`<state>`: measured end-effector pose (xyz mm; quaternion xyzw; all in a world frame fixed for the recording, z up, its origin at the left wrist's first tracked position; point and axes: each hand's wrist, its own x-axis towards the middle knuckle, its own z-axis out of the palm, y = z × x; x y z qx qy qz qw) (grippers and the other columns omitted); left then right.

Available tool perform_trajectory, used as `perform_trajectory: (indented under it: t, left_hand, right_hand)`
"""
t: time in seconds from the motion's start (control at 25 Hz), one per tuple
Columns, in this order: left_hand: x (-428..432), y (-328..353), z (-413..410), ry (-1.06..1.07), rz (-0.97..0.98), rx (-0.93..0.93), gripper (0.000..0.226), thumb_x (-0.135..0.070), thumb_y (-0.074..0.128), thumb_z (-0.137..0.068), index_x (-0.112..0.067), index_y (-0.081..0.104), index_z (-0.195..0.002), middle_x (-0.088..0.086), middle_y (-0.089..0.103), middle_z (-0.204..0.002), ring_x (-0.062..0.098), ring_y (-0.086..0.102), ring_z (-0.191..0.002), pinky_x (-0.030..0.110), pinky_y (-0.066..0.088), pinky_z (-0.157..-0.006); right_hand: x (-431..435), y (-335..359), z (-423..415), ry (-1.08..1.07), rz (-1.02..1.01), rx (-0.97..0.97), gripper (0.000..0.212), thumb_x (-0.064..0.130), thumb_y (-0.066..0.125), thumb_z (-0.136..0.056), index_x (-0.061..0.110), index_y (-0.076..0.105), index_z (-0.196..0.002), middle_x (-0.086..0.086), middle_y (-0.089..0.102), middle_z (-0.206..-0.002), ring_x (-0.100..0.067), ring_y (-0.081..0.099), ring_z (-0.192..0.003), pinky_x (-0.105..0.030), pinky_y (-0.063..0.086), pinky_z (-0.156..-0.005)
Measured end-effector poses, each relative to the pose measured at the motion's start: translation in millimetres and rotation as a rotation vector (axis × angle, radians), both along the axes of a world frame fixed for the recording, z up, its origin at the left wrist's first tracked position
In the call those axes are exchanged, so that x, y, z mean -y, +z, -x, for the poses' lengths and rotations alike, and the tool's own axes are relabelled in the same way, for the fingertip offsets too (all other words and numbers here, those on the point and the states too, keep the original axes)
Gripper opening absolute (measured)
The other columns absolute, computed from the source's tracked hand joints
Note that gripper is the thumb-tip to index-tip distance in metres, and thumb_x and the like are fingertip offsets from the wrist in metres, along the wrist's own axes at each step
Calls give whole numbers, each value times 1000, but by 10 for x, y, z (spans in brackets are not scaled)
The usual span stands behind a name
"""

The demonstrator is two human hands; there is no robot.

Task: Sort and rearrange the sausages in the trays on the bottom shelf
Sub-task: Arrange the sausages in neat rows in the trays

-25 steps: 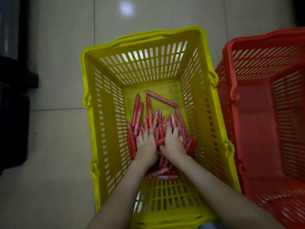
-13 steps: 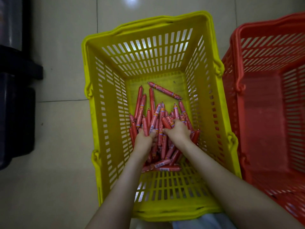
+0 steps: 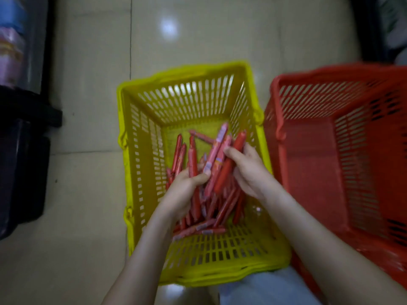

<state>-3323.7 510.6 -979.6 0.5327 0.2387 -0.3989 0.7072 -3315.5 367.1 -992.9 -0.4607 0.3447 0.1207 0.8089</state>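
Note:
A yellow slotted basket (image 3: 141,164) stands on the tiled floor and holds several red wrapped sausages (image 3: 198,228). A bunch of sausages (image 3: 217,159) is raised above the pile, pointing away from me. My left hand (image 3: 187,190) grips the bunch from the left, thumb over it. From the right my right hand (image 3: 248,170) holds it, fingers curled round the outer sausages. More sausages lie loose on the basket floor below, partly hidden by my hands.
A red slotted basket (image 3: 308,150) stands right against the yellow one, nothing visible inside. A dark shelf base (image 3: 24,150) runs along the left edge, with packaged goods (image 3: 11,40) above it. Pale floor tiles (image 3: 92,106) lie between.
Both hands went from pressing on the pile to closing round a bunch of sausages and lifting it up. The view pulled back and tilted.

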Motion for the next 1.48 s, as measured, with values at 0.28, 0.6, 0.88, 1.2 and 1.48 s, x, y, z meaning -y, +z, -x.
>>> perform_trajectory:
  t: [0.28, 0.6, 0.88, 1.2, 1.48]
  left_hand:
    - [804, 2036, 262, -572, 209, 396, 17, -2, 56, -92, -6, 63, -106, 3, 69, -88, 12, 67, -73, 25, 55, -62]
    - [1577, 3506, 2050, -1097, 487, 485, 19, -15, 53, -96, -11, 57, -78, 3, 53, -64, 14, 53, -60, 30, 52, -63]
    - [2135, 3774, 4262, -1614, 717, 535, 20, -9, 52, -96, -8, 60, -78, 0, 59, -56, 11, 54, -48, 23, 46, -49]
    - [1763, 3394, 6040, -1959, 689, 391, 3, -5, 62, -90, -4, 65, -91, 14, 66, -80, 27, 64, -74, 44, 53, -80]
    - [1765, 3250, 6451, -1897, 583, 342, 14, -1, 69, -83, -14, 70, -88, 4, 73, -78, 18, 70, -74, 37, 57, -79]
  right_hand:
    - [832, 2473, 832, -196, 184, 308, 25, 2, 61, -75, 2, 57, -100, -14, 70, -85, -24, 70, -75, -41, 60, -65]
    - [962, 4022, 3337, -603, 423, 396, 22, 7, 63, -75, 3, 64, -97, -14, 70, -83, -22, 68, -68, -34, 59, -65]
    - [683, 4137, 5700, -1175, 658, 310, 25, 21, 69, -74, 13, 60, -95, -2, 66, -78, -14, 65, -71, -29, 55, -68]
    - [-117, 3602, 7164, -1667, 813, 127, 33, 28, 53, -91, 12, 43, -119, -2, 60, -98, -2, 64, -83, -20, 52, -73]
    - [-299, 3450, 7770, -1600, 498, 363, 41, 10, 54, -90, -1, 47, -129, -17, 65, -109, -25, 68, -94, -34, 56, -74]
